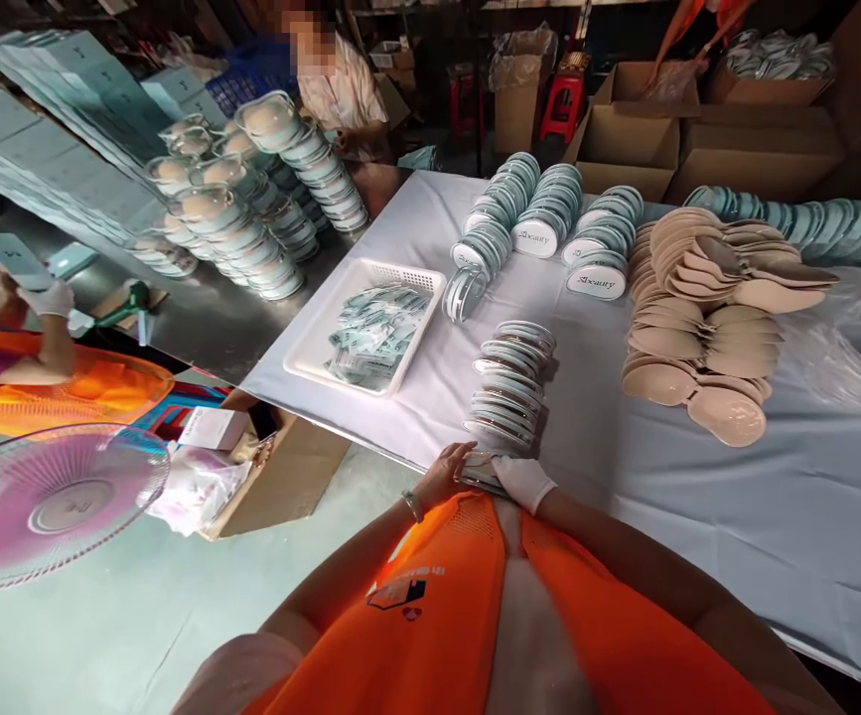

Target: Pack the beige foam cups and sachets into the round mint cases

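Note:
Close to my body, at the table's front edge, a clear plastic case (484, 475) is held between my two hands. My left hand (445, 477), bare and with a bracelet at the wrist, grips its left side. On the right side my right hand (523, 481), in a white glove, has its fingers closed on the case. Just beyond lies a row of similar flat cases (510, 382) with pale rims, leaning on one another. To the right, beige adhesive bra cups (728, 412) are piled in overlapping stacks.
A white plastic basket (419, 356) holds pale printed packets. Rows of cases marked "beauty" (598, 281) stand farther back. On the metal table (214, 333) are tall stacks of filled cases (228, 233). A fan (65, 506) stands at left; co-workers are at left and back.

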Available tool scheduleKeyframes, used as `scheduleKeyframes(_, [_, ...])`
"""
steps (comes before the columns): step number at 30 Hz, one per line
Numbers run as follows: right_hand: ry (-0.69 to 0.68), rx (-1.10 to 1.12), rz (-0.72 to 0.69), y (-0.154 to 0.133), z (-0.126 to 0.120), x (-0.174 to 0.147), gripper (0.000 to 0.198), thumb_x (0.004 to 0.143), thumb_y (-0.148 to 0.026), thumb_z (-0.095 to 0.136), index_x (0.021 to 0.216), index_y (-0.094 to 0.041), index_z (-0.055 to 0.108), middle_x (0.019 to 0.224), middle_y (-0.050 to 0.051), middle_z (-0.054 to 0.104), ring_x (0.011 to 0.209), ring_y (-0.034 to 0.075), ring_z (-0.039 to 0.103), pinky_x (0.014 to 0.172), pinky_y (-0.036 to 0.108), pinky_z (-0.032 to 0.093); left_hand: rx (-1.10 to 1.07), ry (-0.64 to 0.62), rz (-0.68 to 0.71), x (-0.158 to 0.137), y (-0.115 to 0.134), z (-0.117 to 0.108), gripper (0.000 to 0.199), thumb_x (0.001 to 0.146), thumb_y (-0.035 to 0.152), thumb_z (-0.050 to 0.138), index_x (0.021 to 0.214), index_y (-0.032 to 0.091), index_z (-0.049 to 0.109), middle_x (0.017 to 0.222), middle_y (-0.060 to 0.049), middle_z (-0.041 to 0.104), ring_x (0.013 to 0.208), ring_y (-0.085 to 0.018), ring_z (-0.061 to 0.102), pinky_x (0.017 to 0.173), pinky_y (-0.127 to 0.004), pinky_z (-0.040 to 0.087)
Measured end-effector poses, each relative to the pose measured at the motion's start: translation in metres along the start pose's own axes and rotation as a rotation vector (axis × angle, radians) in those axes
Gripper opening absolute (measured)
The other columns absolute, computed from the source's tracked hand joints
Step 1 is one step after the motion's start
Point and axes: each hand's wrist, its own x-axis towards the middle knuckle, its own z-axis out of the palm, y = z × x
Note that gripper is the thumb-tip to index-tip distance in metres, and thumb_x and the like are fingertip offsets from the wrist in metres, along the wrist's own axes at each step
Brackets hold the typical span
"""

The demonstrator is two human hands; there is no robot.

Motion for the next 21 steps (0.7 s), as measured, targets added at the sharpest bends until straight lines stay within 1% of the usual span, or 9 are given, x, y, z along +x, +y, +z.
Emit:
scheduleKeyframes(2, [-0.062,0.006,0.001,0.001,-0.003,-0.005,0.045,0.105,-0.013,0.037,0.143,-0.013,0.062,0.126,0.018,0.073,0.112,0.03,0.074,0.09,0.042,0.06,0.002,0.0,0.031,0.002,-0.003,-0.002,0.074,0.083,0.036,0.086,0.148,0.026,0.052,0.135,-0.014,0.06,0.128,-0.031,0.061,0.11,-0.05,0.054])
scheduleKeyframes(5, [-0.072,-0.022,0.089,0.005,-0.009,-0.011,0.039,0.104,-0.014,0.04,0.125,-0.015,0.073,0.112,0.016,0.077,0.109,0.032,0.075,0.088,0.042,0.059,-0.006,-0.016,0.047,0.01,-0.008,-0.005,0.069,0.084,0.033,0.085,0.145,0.027,0.054,0.135,-0.013,0.055,0.118,-0.027,0.065,0.104,-0.046,0.058])
scheduleKeyframes(8, [0.033,0.024,0.218,0.012,-0.014,-0.011,0.033,0.103,-0.019,0.045,0.107,-0.016,0.077,0.106,0.016,0.078,0.106,0.034,0.075,0.085,0.042,0.057,0.036,-0.005,0.014,0.027,-0.009,-0.009,0.071,0.081,0.026,0.085,0.145,0.028,0.053,0.141,-0.013,0.048,0.114,-0.025,0.066,0.102,-0.046,0.06])
scheduleKeyframes(11, [0.269,0.381,0.244,0.031,-0.012,-0.01,0.027,0.099,-0.033,0.054,0.097,-0.019,0.078,0.099,0.011,0.078,0.096,0.028,0.075,0.085,0.037,0.056,0.097,-0.019,-0.05,0.039,-0.002,-0.014,0.077,0.077,0.026,0.087,0.146,0.027,0.052,0.143,-0.015,0.047,0.122,-0.031,0.063,0.098,-0.05,0.061])
scheduleKeyframes(13, [0.578,0.701,0.256,0.052,-0.008,-0.007,0.034,0.096,-0.045,0.056,0.108,-0.02,0.075,0.105,0.01,0.077,0.095,0.024,0.074,0.088,0.035,0.057,0.154,-0.02,-0.071,0.042,0.003,-0.016,0.089,0.07,0.034,0.093,0.147,0.028,0.052,0.147,-0.017,0.046,0.132,-0.038,0.058,0.098,-0.055,0.061])
scheduleKeyframes(14, [0.743,0.828,0.266,0.065,-0.006,-0.003,0.043,0.094,-0.05,0.055,0.118,-0.019,0.072,0.115,0.012,0.075,0.101,0.024,0.073,0.092,0.037,0.057,0.179,-0.011,-0.052,0.044,0.004,-0.019,0.099,0.063,0.041,0.097,0.15,0.029,0.05,0.151,-0.018,0.045,0.139,-0.043,0.052,0.102,-0.06,0.057])
scheduleKeyframes(16, [0.979,0.987,0.312,0.091,-0.004,0.011,0.064,0.087,-0.057,0.058,0.136,-0.016,0.061,0.139,0.018,0.065,0.126,0.028,0.065,0.107,0.043,0.053,0.174,0.041,0.032,0.053,0.003,-0.029,0.119,0.055,0.056,0.098,0.157,0.029,0.043,0.161,-0.02,0.039,0.153,-0.049,0.034,0.116,-0.071,0.041])
scheduleKeyframes(18, [1.09,1.124,0.373,0.115,-0.008,0.034,0.082,0.085,-0.063,0.056,0.152,-0.017,0.047,0.158,0.019,0.048,0.147,0.028,0.048,0.12,0.046,0.042,0.07,0.135,0.09,0.079,-0.002,-0.045,0.117,0.069,0.068,0.086,0.164,0.027,0.032,0.169,-0.021,0.031,0.161,-0.046,0.018,0.126,-0.07,0.023])
scheduleKeyframes(21, [1.131,1.302,0.488,0.142,-0.022,0.076,0.09,0.095,-0.071,0.034,0.168,-0.022,0.019,0.172,0.015,0.025,0.155,0.022,0.037,0.122,0.043,0.04,-0.186,0.289,-0.009,0.149,-0.004,-0.069,0.078,0.104,0.063,0.041,0.168,0.023,0.021,0.176,-0.016,0.021,0.165,-0.032,0.011,0.133,-0.059,0.015])
